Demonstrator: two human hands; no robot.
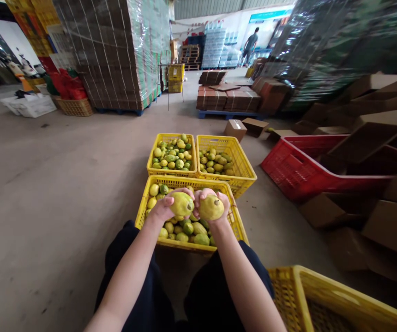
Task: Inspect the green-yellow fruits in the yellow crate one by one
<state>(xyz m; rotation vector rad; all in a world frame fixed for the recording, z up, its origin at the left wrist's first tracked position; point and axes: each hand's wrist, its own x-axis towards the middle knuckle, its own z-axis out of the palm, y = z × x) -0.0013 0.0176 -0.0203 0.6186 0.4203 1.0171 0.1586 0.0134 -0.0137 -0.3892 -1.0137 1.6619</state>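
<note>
Warehouse floor; lemons [182,204] in hands [165,206].

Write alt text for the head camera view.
Left hand and right hand each hold a yellow-green fruit above a yellow crate of similar fruit; two more fruit-filled yellow crates stand just beyond, with a red crate to the right.

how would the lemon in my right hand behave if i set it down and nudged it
The lemon in your right hand would probably roll, but unevenly, since it is rounded with a knobbly end. Its plump, unwrinkled look suggests firm rather than floppy.
</note>
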